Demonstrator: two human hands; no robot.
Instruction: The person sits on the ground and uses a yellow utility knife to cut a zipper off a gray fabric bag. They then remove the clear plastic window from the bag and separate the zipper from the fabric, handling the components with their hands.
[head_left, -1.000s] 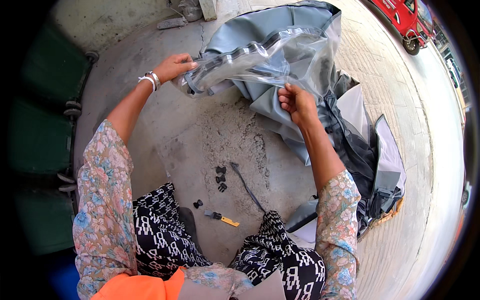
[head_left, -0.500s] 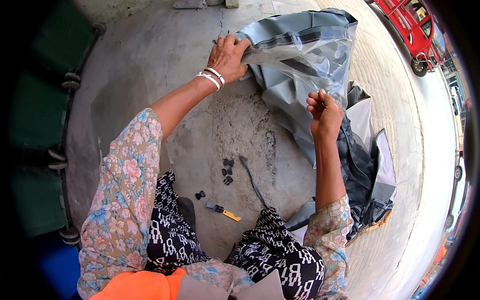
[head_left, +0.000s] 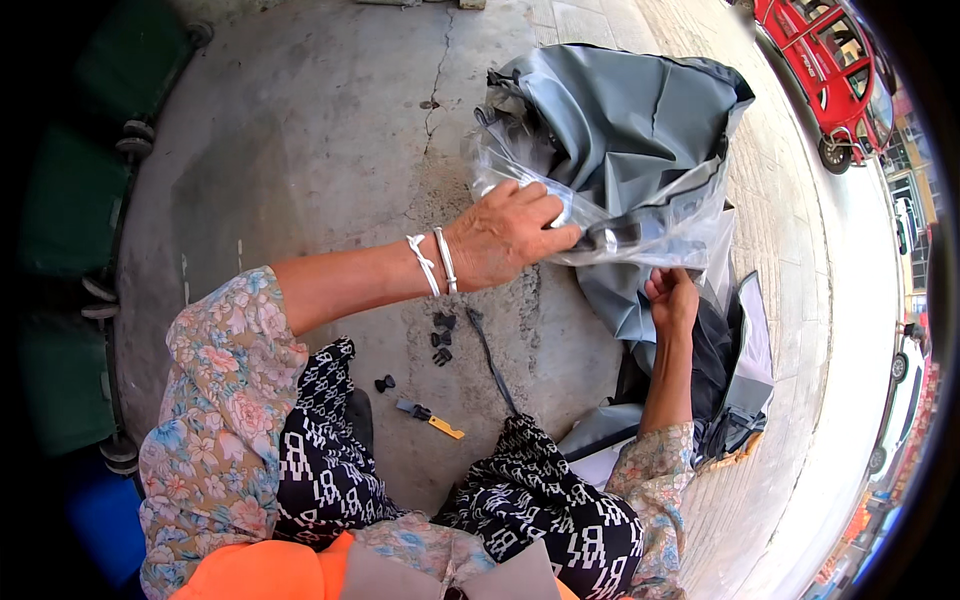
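Observation:
A large grey coated-fabric cover with a clear plastic panel is spread in folds ahead of me, towards the right. My left hand is closed on the clear panel, near its left part. Lower down, my right hand has its fingers curled at the panel's near edge and pinches it. Between my knees and the cover lie several black plastic buckles, a smaller black piece, a dark strap and a yellow-handled knife.
More folded grey and black fabric is heaped by my right forearm. Green wheeled bins line the left side, with a blue one nearer. A red three-wheeler and a white car stand on the far right. Cracked concrete lies underneath.
My left hand has come nearer and to the right, drawing the clear panel down over the cover. The right hand has moved nearer and slightly right. The cover's far part now lies folded open.

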